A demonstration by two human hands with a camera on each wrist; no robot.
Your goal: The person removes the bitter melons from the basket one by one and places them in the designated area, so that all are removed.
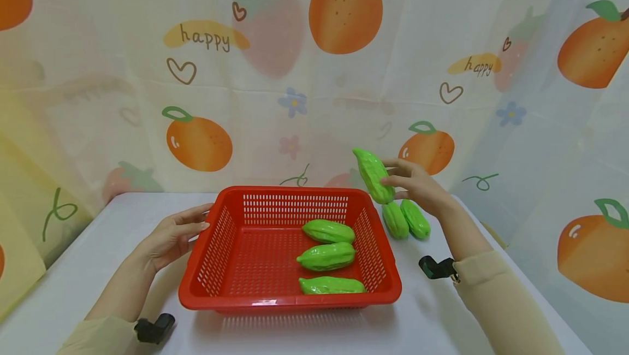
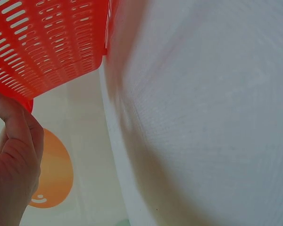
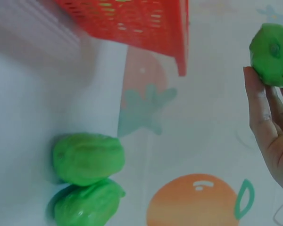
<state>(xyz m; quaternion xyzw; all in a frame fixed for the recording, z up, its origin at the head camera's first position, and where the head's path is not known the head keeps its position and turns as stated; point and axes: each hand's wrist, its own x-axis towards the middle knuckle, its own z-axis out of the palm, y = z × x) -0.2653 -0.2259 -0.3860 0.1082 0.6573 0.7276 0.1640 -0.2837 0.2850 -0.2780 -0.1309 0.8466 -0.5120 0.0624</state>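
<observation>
A red plastic basket with slotted walls stands on the white table. My left hand holds its left rim between thumb and fingers; in the left wrist view, that hand is by the basket's slotted wall. Raised beyond the basket's back right corner is a bright green, ridged bitter melon, pinched by my right hand. The right wrist view shows the held bitter melon end-on above the fingers. Inside the basket, three similar bitter melons lie along the right side.
Two more bitter melons lie side by side on the table, right of the basket and below my right hand. Behind the table hangs a curtain printed with fruit. Each wrist carries a small black camera.
</observation>
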